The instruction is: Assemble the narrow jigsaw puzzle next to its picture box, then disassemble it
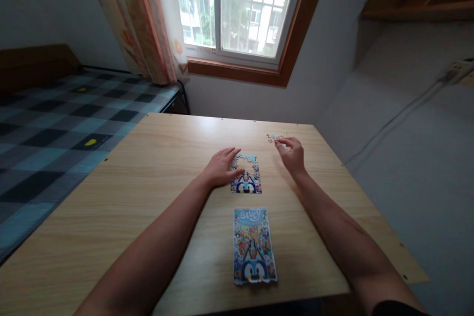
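A partly assembled jigsaw puzzle [246, 187] lies on the table, with a gap in its upper middle where bare wood shows. My left hand [221, 167] rests open along its left side, fingers and thumb spread over the edge and covering part of it. Farther back and to the right, several loose puzzle pieces [276, 137] are scattered. Beside them my right hand [293, 154] is closed in a pinch, apparently on a small puzzle piece mostly hidden by the fingertips. Nearer to me lies a printed Bluey picture sheet [254, 247] with a ragged bottom edge.
The pale wooden table [148, 158] reaches back toward the window [240, 10]. At the left stands a bed [74, 113] with a checked cover, beside a curtain [148, 24]. A cable [400, 108] runs down the right wall under a wooden shelf [418, 12].
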### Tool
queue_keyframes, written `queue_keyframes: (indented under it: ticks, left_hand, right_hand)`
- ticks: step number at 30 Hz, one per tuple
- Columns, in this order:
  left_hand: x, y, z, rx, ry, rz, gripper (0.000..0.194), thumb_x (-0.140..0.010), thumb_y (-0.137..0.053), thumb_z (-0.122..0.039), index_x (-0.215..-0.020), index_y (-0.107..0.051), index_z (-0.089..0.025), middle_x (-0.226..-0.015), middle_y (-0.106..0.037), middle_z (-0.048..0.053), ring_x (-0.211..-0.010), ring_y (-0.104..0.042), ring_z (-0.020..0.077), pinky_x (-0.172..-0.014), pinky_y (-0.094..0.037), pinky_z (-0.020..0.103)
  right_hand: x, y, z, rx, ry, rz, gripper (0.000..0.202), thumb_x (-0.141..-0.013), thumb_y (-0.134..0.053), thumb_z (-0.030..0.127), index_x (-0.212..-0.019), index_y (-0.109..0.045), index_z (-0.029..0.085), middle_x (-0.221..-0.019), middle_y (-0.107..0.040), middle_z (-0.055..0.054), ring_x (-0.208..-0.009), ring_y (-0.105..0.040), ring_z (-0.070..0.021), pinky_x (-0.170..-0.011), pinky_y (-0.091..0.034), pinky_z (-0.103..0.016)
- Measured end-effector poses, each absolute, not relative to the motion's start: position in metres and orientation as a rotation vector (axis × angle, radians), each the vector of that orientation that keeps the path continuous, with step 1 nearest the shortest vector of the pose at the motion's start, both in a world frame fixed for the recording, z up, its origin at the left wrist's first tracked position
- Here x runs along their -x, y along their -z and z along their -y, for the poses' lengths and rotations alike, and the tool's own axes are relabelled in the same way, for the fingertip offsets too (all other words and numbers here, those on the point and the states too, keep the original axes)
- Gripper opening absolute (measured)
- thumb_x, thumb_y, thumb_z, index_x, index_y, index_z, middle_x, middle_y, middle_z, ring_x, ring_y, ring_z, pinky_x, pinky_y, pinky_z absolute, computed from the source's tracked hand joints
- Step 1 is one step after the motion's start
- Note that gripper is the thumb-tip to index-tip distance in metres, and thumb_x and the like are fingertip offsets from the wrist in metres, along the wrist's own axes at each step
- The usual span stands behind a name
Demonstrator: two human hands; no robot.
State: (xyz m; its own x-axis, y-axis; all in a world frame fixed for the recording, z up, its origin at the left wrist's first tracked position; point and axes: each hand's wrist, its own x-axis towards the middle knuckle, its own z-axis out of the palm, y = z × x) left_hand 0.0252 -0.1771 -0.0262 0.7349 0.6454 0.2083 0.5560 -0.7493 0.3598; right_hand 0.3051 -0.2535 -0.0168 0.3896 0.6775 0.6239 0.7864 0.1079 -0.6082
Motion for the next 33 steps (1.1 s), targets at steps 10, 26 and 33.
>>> queue_keyframes:
  ticks: [10,26,33]
  left_hand:
    - [-0.06,0.038,0.186,-2.597,-0.417,-1.267,0.092,-0.083,-0.056,-0.071,-0.155,-0.037,-0.018,-0.16,-0.038,0.018,-0.147,-0.034,0.039,-0.121,-0.024,0.052]
    - [-0.058,0.043,0.183,-2.62,-0.471,-1.221,0.09,-0.081,-0.057,-0.073,-0.154,-0.039,-0.024,-0.161,-0.038,0.013,-0.147,-0.033,0.0387,-0.121,-0.023,0.051]
    - [-0.06,0.037,0.185,-2.568,-0.454,-1.249,0.083,-0.086,-0.055,-0.067,-0.152,-0.044,-0.019,-0.16,-0.04,0.016,-0.147,-0.035,0.0391,-0.121,-0.025,0.053]
  right_hand:
    - [-0.382,0.055,0.249,1.84,0.336,0.988,0.023,-0.085,-0.059,0.03,-0.087,-0.075,0.014,-0.093,-0.072,-0.012,-0.091,-0.06,-0.025,-0.094,-0.044,-0.041]
    - [-0.39,0.066,0.242,1.851,0.186,0.828,0.028,-0.081,-0.062,0.035,-0.088,-0.078,0.013,-0.092,-0.073,-0.011,-0.082,-0.06,-0.0217,-0.084,-0.049,-0.035]
    - [-0.395,0.071,0.239,1.821,0.016,0.667,0.036,-0.08,-0.062,0.038,-0.096,-0.078,0.011,-0.091,-0.075,-0.011,-0.078,-0.063,-0.0199,-0.076,-0.051,-0.029]
